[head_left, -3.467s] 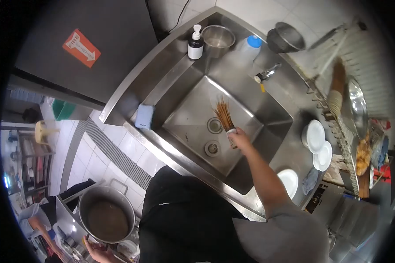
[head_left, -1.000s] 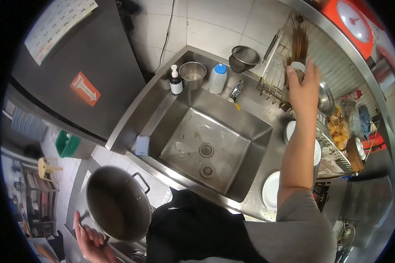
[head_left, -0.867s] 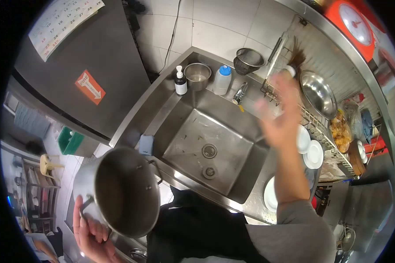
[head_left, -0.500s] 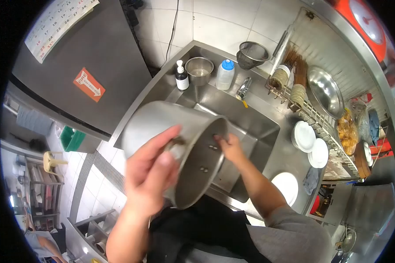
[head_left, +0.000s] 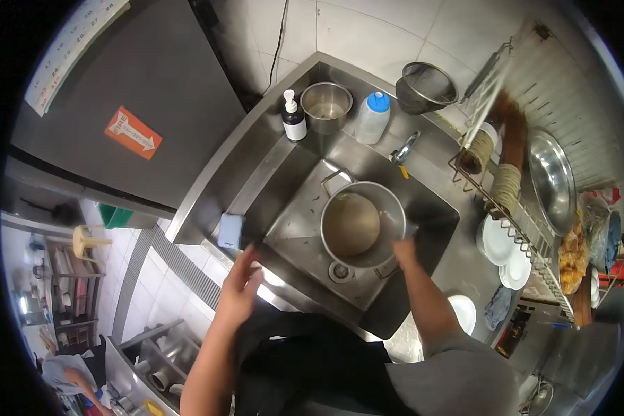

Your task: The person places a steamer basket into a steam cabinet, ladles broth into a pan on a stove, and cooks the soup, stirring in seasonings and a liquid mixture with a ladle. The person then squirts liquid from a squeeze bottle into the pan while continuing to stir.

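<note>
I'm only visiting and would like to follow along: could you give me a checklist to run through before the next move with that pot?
1. Pot sits inside the sink: ok, the pot is in the sink.
2. Both hands on the pot: not ok, the left hand is apart from it.
3. Right hand's grip secure: cannot tell, the right hand is at the rim, its fingers unclear.
4. Pot clean inside: cannot tell, its bottom looks brownish.
5. Pump bottle upright: ok, the pump bottle stands behind the basin.
</note>
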`<state>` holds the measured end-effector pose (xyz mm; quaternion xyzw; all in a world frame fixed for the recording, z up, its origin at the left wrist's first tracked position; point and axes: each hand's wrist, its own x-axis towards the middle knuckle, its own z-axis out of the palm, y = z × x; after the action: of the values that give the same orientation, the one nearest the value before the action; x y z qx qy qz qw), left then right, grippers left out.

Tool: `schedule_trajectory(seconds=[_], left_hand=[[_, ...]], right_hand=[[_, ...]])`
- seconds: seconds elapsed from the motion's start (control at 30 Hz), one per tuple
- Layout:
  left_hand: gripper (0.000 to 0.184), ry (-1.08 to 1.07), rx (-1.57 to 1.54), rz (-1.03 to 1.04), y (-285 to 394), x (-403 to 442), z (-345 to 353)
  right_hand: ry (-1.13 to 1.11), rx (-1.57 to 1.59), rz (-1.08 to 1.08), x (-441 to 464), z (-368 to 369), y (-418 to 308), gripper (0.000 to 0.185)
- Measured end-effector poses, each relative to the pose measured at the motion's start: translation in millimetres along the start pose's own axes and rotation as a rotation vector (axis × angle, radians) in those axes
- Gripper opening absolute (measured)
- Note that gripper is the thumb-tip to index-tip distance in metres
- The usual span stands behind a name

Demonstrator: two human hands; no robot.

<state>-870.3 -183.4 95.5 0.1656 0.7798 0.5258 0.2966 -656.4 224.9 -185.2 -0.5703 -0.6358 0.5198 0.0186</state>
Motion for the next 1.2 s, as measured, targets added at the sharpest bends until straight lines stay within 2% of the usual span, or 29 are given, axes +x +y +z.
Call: schedule_trajectory(seconds=[0.1, 0.17, 0.2, 0.23, 0.27, 0.3, 0.33, 0.37, 0.4, 0.43, 0.5, 0.57, 0.6, 0.67, 0.7, 0.77, 0.8, 0.83, 0.87, 0.93, 0.97, 1.0, 1.07, 1.13, 1.17, 1.2], left_hand=[[0.053, 0.133, 0.051, -0.146, -78.7, -60.1, -35.3], [0.051, 0.246, 0.056, -0.315, -130.7, -112.7, -61.4], [0.048, 0.317, 0.059, -0.342, -164.2, -142.9, -75.0], [0.046, 0.402, 0.104, -0.44, -173.6, -170.0, -78.6], [0.045, 0.447, 0.138, -0.448, -211.8, -205.1, -90.1], [0.045, 0.488, 0.214, -0.561, -224.4, -236.4, -93.5], [0.036, 0.545, 0.313, -0.528, -283.7, -285.0, -103.3], [0.028, 0.335, 0.694, -0.353, -309.0, -328.4, -112.3], [0.027, 0.244, 0.762, -0.528, -283.0, -341.8, -102.4], [0.028, 0.153, 0.687, -0.81, -293.4, -368.1, -101.9], [0.029, 0.124, 0.531, -0.979, -283.3, -405.0, -88.8], [0.029, 0.108, 0.453, -1.032, -275.4, -418.6, -77.0], [0.03, 0.102, 0.423, -1.028, -273.7, -419.7, -71.2], [0.03, 0.1, 0.363, -1.008, -274.9, -417.5, -62.1], [0.031, 0.109, 0.334, -0.98, -276.1, -413.0, -57.7], [0.031, 0.142, 0.267, -0.903, -279.8, -401.7, -52.4], [0.032, 0.163, 0.218, -0.851, -282.6, -394.6, -48.8], [0.032, 0.199, 0.141, -0.787, -285.0, -387.9, -47.4], [0.033, 0.253, 0.026, -0.711, -287.8, -382.5, -45.0], [0.034, 0.343, -0.099, -0.621, -293.7, -376.8, -46.1], [0.041, 0.301, 0.28, -0.679, -325.0, -388.7, -56.3], [0.044, 0.321, 0.214, -0.765, -273.1, -368.4, -56.0], [0.045, 0.461, 0.107, -0.728, -275.8, -387.3, -59.4], [0.046, 0.588, 0.002, -0.687, -298.5, -420.1, -61.3], [0.047, 0.632, -0.045, -0.714, -298.6, -433.9, -56.9], [0.046, 0.667, 0.02, -0.753, -298.5, -448.8, -49.6]], right_hand=[[0.063, -0.049, 0.078, 72.2, 13.8, 30.2, 0.017], [-0.108, -0.791, -0.264, 141.7, 18.7, 80.2, 0.022], [-0.12, -0.791, -0.26, 150.5, 18.7, 82.6, 0.022], [-0.152, -0.766, -0.225, 158.0, 20.1, 81.5, 0.031], [-0.184, -0.743, -0.191, 164.5, 23.8, 78.2, 0.041], [-0.007, -0.633, -0.123, 144.0, 25.5, 46.0, 0.044], [0.18, -0.493, -0.075, 116.9, 26.5, 5.5, 0.049], [0.362, -0.344, -0.053, 86.2, 27.2, -39.5, 0.053], [0.394, -0.306, -0.081, 88.6, 23.1, -61.5, 0.056], [0.425, -0.269, -0.11, 96.7, 22.4, -78.8, 0.059], [0.226, 0.433, -0.209, 124.5, 16.4, -106.0, 0.05], [-0.124, 1.405, 0.184, 117.4, -6.8, -153.6, 0.038], [-0.125, 1.401, 0.182, 99.4, -17.7, -169.7, 0.038], [0.221, 1.342, -0.605, 60.8, -22.9, -191.9, 0.03], [0.207, 1.339, -0.609, 46.8, -11.9, -192.9, 0.03], [0.419, 1.171, -0.495, 10.0, 4.3, -177.0, 0.024], [0.468, 0.622, -0.601, 28.7, 34.3, -115.8, 0.029], [0.431, 0.003, -0.527, -6.4, 57.8, -96.7, 0.047], [0.193, -0.481, -0.571, -40.7, 72.1, -74.6, 0.061], [0.077, -1.075, -0.75, -81.2, 98.2, -34.1, 0.052], [0.062, -1.083, -0.763, -68.5, 108.9, -17.2, 0.052], [0.083, -0.981, -0.749, -40.5, 118.7, 12.7, 0.046], [0.09, -0.887, -0.748, 1.5, 125.0, 41.2, 0.04], [-0.195, -1.075, -0.72, 37.0, 125.6, 36.2, 0.031], [-0.206, -1.092, -0.74, 51.5, 128.6, 31.8, 0.031], [-0.137, -1.147, -0.654, 62.3, 132.3, 27.3, 0.031]])
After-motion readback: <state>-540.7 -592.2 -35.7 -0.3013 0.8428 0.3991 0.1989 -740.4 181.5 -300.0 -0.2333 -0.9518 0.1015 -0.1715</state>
